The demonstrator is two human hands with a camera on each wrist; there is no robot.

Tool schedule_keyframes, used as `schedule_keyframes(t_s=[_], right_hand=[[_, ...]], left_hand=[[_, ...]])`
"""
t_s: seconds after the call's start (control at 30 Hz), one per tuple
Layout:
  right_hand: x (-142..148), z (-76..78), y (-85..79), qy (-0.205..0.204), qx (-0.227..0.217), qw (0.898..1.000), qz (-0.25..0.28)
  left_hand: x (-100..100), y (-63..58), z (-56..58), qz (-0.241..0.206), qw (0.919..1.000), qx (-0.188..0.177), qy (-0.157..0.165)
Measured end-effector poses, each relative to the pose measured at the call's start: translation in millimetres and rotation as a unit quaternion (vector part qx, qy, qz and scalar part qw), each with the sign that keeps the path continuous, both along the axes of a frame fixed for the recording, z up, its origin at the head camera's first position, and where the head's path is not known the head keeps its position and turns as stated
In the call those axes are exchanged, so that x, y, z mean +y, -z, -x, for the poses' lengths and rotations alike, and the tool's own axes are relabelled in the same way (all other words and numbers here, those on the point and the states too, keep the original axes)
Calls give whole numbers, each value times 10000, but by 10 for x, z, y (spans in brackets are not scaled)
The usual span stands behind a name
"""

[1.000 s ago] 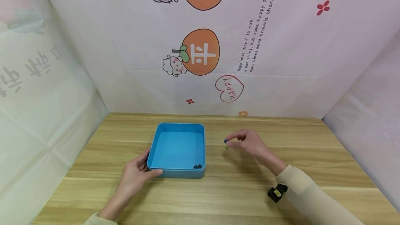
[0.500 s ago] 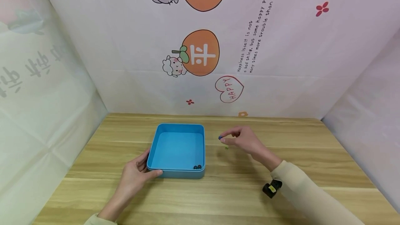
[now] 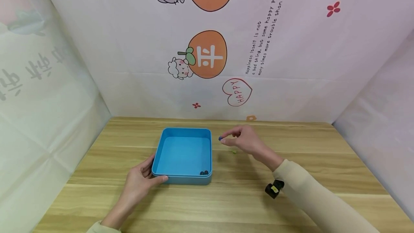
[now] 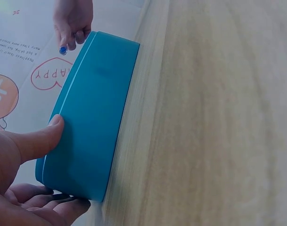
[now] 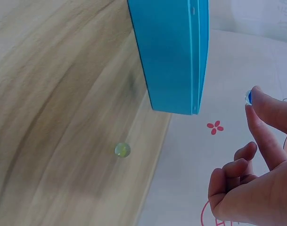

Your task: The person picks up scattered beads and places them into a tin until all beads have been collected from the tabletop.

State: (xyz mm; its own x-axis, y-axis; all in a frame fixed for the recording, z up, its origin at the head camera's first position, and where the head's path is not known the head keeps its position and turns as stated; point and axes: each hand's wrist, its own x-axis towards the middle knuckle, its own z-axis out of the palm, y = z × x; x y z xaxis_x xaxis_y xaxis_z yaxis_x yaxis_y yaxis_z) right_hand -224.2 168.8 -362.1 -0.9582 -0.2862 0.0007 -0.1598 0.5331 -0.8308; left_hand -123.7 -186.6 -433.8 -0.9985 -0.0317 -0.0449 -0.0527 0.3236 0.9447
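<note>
My left hand (image 3: 137, 181) grips the near left corner of a square blue open-topped box (image 3: 191, 180), thumb on the front wall and fingers round the left side. Thumb and index finger of my right hand (image 3: 247, 141) pinch a blue glass marble (image 3: 220, 138), held in the air just right of the box's right wall. Its other fingers are curled in the right wrist view. A clear marble with yellow-green inside (image 5: 122, 150) lies on the table below the right hand. Two dark balls (image 3: 206, 172) sit side by side in the box's near right corner.
The box stands on a wood-grain table (image 3: 181, 208). Behind the table's far edge hangs a white printed cloth (image 3: 145, 92), with further cloth at both sides. A small black camera (image 3: 273, 189) hangs at the right sleeve.
My right hand has lifted the blue marble away from the yellow-green one and carried it left and up towards the box. The left hand and the box have stayed put.
</note>
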Motion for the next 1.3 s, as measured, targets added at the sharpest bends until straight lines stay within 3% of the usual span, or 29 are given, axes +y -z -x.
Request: schedule_keyframes(t_s=[0.73, 1.3], right_hand=[[-465, 110, -179, -412, 45, 9990, 167], [-872, 205, -55, -471, 87, 9988, 130]], left_hand=[[-12, 10, 9, -33, 10000, 57, 64], [2, -16, 1, -98, 9999, -58, 25]])
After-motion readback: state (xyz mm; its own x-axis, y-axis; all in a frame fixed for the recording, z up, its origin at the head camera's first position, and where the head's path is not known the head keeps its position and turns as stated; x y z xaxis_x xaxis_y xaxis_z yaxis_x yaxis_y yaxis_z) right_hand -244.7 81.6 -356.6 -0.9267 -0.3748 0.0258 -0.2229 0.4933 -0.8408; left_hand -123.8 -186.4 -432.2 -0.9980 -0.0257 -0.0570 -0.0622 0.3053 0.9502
